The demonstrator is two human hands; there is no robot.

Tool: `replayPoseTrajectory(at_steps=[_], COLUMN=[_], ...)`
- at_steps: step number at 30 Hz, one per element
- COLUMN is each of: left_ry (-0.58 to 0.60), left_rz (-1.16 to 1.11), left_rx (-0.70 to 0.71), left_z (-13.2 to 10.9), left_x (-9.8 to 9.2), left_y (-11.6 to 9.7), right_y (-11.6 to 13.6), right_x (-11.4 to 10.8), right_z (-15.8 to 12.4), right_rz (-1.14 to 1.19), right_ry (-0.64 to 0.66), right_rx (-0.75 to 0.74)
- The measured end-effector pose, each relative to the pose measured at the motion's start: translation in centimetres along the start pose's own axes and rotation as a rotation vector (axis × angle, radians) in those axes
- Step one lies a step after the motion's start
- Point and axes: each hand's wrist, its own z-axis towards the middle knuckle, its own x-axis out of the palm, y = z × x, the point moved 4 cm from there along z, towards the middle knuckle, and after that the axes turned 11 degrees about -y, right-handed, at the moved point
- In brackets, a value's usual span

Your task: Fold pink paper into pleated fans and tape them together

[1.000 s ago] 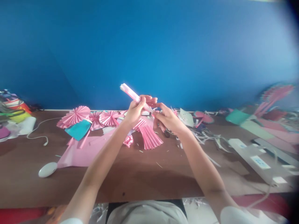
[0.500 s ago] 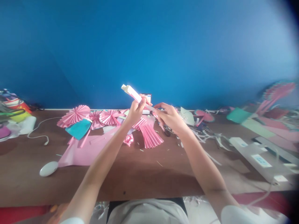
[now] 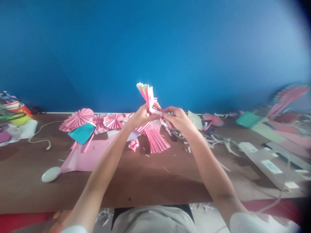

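Note:
Raised above the desk, a pleated pink paper [image 3: 147, 94] fans out at its upper end. My left hand [image 3: 145, 115] is closed around its lower part. The fingers of my right hand [image 3: 175, 119] pinch its narrow lower end, close to the left fingers. Below the hands another pleated pink paper fan [image 3: 157, 140] lies spread on the desk. A crumpled pink paper piece [image 3: 133, 145] rests just left of that fan.
Pink paper rosettes [image 3: 81, 118], a teal paper piece [image 3: 82, 133], a pink sheet [image 3: 82, 160] and a white mouse [image 3: 51, 174] lie left. Paper strips [image 3: 218, 142] and a power strip [image 3: 269, 165] are right. A blue wall [image 3: 155, 48] rises behind.
The folded pink paper, earlier a narrow closed strip slanting up left, has spread into a fan at its upper end and stands more upright. Both hands stay nearly in place.

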Motion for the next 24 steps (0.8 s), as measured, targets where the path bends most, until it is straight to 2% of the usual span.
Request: replayPoseTrajectory(at_steps=[4,11,18,24], left_ry=[0.032,0.001,0.06,0.118], left_rz=[0.131,0.354,0.522,0.616], left_rx=[0.024,0.028,0.096,0.155], left_z=[-0.1,-0.2,0.0,0.0], left_x=[0.0,0.5,0.9,1.2], left_y=[0.0,0.6,1.6,1.8], right_y=[-0.5,-1.3,-2.2,-1.8], right_x=[0.1,-0.1,0.2,0.4], right_z=[0.4,1.0,1.3,1.3], right_rz=[-0.096,-0.2,-0.201,-0.085], right_ry=[-0.034,-0.094,-0.056,-0.035], right_rx=[-0.021,-0.038,-0.004,-0.08])
